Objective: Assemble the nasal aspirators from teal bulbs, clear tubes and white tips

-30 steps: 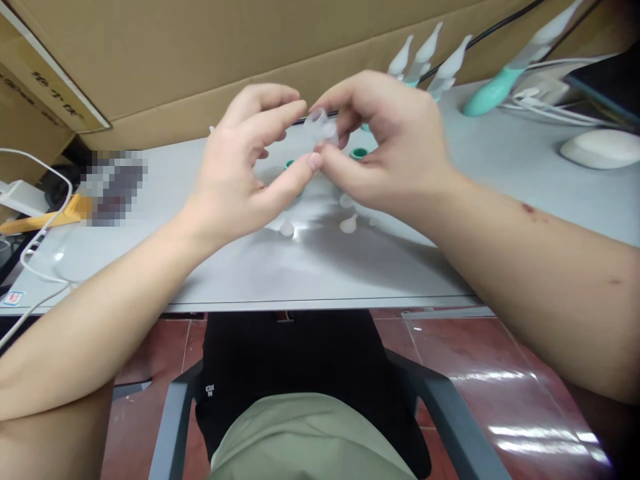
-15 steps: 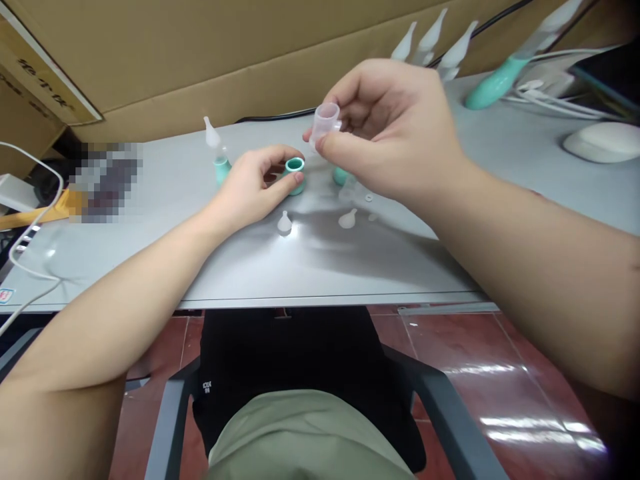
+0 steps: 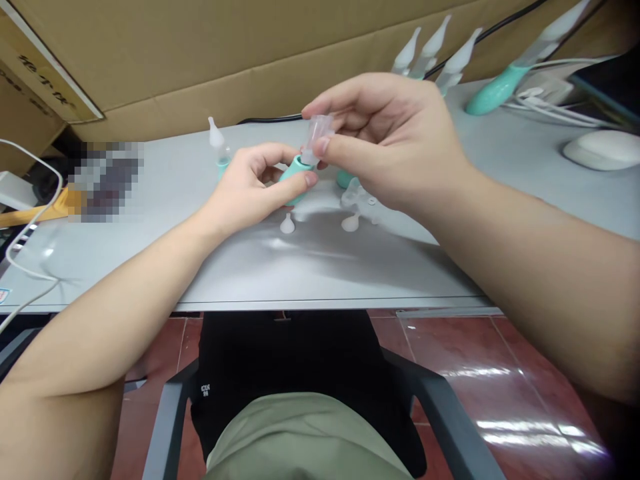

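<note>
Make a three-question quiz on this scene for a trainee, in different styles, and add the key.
1. Which hand grips the clear tube?
2. True or false: the left hand holds a green bulb.
3. The open mouth of the green bulb faces: A) the chair; B) the clear tube; C) the floor.

Key: 1. The right hand. 2. True. 3. B.

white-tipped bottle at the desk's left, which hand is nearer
Left. The left hand, gripping a teal bulb, is just right of the white-tipped bottle and in front of it; the right hand is farther right, holding a clear tube.
</note>
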A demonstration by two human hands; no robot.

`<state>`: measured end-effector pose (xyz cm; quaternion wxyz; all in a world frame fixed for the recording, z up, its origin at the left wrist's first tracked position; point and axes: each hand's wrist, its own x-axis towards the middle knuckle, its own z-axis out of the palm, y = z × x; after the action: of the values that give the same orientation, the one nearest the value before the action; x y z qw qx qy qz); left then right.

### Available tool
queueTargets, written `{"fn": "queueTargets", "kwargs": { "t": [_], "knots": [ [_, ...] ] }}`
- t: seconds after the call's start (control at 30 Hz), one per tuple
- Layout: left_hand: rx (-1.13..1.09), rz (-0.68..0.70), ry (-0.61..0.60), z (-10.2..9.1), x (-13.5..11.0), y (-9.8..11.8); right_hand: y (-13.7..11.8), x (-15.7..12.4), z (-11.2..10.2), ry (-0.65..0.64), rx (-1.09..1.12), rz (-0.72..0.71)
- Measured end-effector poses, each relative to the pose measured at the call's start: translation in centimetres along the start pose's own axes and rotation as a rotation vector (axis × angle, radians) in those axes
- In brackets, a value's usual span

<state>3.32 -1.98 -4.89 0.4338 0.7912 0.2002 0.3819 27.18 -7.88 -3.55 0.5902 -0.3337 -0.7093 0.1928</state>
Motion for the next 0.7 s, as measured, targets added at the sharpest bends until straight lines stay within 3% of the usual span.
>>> {"fn": "queueTargets", "kwargs": {
  "t": [0.1, 0.27, 0.57, 0.7],
  "knots": [
    [0.007, 0.054, -0.014, -0.3, 0.2, 0.4, -0.1, 0.1, 0.1, 0.009, 0.075, 0.016],
    [-0.058, -0.048, -0.023, 0.0, 0.2, 1.8, -2.2, 0.7, -0.4, -0.034, 0.197, 0.266],
    [-0.026, -0.008, -0.064, -0.4, 0.0, 1.8, -6.2, 1.7, 3.1, -0.159, 0.219, 0.273],
    [0.037, 0.024, -0.057, -0.2, -0.1, 1.4, -6.2, 1.6, 2.3, -0.148, 0.146, 0.245]
  ]
}}
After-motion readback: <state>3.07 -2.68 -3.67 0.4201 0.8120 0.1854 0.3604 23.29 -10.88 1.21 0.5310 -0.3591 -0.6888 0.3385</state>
